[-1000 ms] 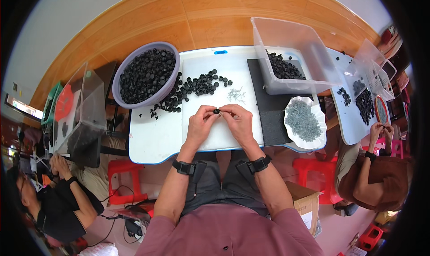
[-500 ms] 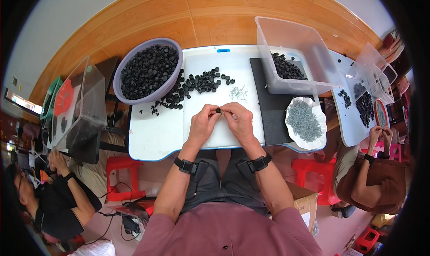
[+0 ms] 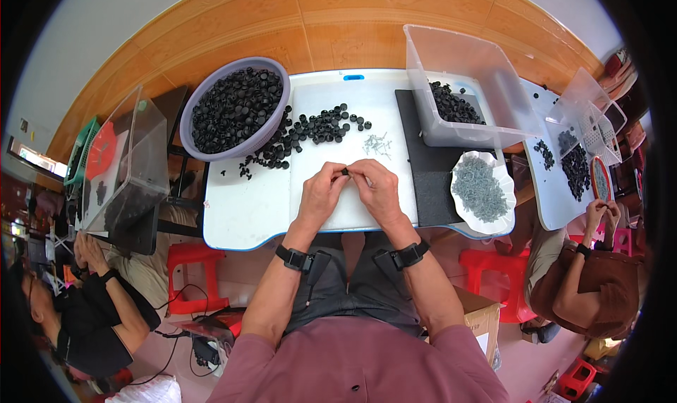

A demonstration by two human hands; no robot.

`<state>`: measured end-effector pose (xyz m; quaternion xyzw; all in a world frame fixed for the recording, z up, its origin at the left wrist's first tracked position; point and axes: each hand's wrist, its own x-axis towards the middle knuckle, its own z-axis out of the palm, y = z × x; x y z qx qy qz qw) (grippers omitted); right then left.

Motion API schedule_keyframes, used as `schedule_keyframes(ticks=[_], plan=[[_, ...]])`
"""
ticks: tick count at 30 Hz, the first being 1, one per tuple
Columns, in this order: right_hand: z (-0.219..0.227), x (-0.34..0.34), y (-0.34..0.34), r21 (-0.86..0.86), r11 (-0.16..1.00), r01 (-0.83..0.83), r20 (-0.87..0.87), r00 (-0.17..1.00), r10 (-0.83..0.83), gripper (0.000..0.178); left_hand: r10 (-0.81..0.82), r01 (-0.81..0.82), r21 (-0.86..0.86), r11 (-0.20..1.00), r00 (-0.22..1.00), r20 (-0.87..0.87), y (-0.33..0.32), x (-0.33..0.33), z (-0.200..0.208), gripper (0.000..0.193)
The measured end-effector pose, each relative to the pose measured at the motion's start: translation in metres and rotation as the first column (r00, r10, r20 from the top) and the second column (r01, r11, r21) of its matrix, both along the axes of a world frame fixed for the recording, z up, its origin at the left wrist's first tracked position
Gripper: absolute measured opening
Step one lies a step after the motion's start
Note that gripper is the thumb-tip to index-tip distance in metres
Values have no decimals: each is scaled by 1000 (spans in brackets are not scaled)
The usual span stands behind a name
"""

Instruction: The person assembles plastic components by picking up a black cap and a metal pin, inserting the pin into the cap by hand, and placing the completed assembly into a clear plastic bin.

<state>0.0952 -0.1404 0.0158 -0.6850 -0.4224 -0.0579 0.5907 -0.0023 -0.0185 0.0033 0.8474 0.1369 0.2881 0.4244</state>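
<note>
My left hand (image 3: 323, 192) and my right hand (image 3: 379, 189) meet over the near middle of the white table (image 3: 247, 216). Both are closed, with thumbs and fingertips pinching a small round black plastic part (image 3: 345, 171) between them. My fingers cover most of it. Just beyond them lie some loose thin metal pins or screws (image 3: 377, 145), too small to tell which. Farther left spreads a pile of black round caps (image 3: 321, 129). Smaller black pieces (image 3: 245, 169) lie at the pile's near left end.
A purple basin (image 3: 282, 114) heaped with black caps stands far left. Right of me, a clear plastic bin (image 3: 486, 64) holds black parts on a dark mat (image 3: 434, 184), beside a white fluted dish (image 3: 460, 209) of metal pieces. Co-workers sit on both sides, near red stools (image 3: 194, 276).
My hands stay almost in place, still pinching the small black part. The co-worker on the left has brought their hands up slightly.
</note>
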Motion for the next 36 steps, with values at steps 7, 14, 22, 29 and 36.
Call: schedule_keyframes(ticks=[7, 14, 22, 29, 36], plan=[[0, -1, 0, -11, 1000, 11, 26, 1000, -10, 10, -2, 1, 84, 996, 1000, 12, 0, -1, 1, 20], [-5, 3, 0, -28, 1000, 12, -127, 992, -16, 11, -4, 2, 39, 999, 999, 52, -3, 2, 2, 17], [-6, 3, 0, -45, 999, 13, -231, 973, -23, 12, 1, -1, 42, 999, 1000, 7, -1, 0, 0, 20], [-2, 0, 1, -82, 996, 21, -93, 995, -29, 12, -5, 5, 46, 999, 1000, 4, 0, 0, 2, 20], [1, 0, 2, -73, 997, -2, -90, 996, -4, 12, -32, 32, -64, 997, 999, 5, 3, -1, 3, 20]])
